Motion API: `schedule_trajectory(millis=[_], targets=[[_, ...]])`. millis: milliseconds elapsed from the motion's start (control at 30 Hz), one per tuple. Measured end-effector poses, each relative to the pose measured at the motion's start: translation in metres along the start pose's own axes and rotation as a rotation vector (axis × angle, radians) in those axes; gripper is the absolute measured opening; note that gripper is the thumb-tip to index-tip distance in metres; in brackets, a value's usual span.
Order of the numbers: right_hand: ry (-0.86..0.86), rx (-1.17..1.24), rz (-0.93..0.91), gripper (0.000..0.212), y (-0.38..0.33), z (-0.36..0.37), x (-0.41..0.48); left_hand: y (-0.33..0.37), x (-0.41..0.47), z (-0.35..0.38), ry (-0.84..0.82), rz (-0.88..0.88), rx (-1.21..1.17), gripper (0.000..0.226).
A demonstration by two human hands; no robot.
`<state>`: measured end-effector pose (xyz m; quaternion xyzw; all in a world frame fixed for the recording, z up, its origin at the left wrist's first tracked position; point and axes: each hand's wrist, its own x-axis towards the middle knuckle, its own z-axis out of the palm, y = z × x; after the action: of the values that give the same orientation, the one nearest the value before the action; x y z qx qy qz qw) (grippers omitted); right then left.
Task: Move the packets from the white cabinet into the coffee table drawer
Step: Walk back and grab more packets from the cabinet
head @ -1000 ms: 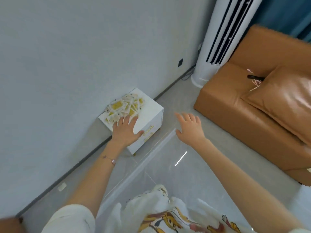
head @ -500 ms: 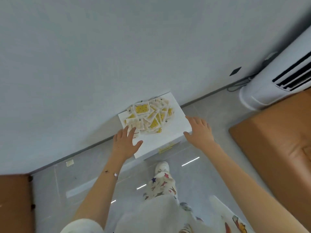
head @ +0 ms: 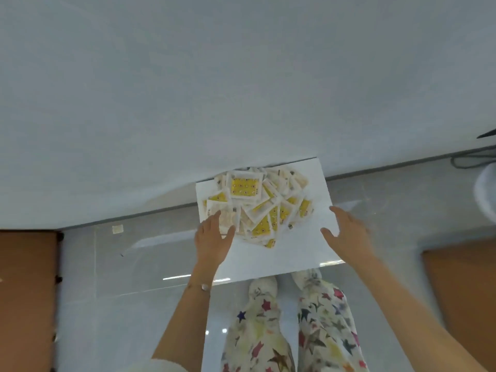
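Observation:
A heap of several white and yellow packets [head: 257, 202] lies on top of the white cabinet [head: 311, 183], which stands against the wall. My left hand [head: 213, 241] reaches over the cabinet's left front, fingers stretched out, its fingertips at the near left edge of the heap. My right hand [head: 349, 233] hovers over the cabinet's right edge with its fingers spread, holding nothing. I cannot tell whether either hand touches the cabinet top. The coffee table drawer is out of view.
I stand right in front of the cabinet; my patterned trouser legs [head: 292, 326] and slippers are below it. Brown furniture [head: 26, 299] is at the left edge, and brown furniture [head: 464, 296] at the right. A cable [head: 472, 159] runs along the skirting at right.
I have stepped closer and look straight down on the cabinet. Both hands have moved forward over its top; the left now reaches the heap's edge, the right has come over the right edge.

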<state>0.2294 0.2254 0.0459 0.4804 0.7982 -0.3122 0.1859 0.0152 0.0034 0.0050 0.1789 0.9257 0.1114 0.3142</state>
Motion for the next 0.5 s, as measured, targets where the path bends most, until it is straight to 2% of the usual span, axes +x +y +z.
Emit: schedule_trajectory(millis=[200,300,400,500], targets=[[-0.079,0.205,0.073,0.068,0.022,0.051,0.107,-0.036,0.058,0.079,0.113,-0.234,-0.202,0.070],[-0.087,0.427,0.176,0.071,0.024,0.075,0.139,-0.053,0.077,0.092,0.235,-0.380,-0.348,0.073],[-0.084,0.550,0.222,0.061,0.018,0.102,0.149,-0.056,0.089,0.100,0.290,-0.520,-0.418,0.077],[-0.010,0.578,0.243,0.054,0.012,0.118,0.148,-0.051,0.091,0.109,0.321,-0.568,-0.389,0.069]])
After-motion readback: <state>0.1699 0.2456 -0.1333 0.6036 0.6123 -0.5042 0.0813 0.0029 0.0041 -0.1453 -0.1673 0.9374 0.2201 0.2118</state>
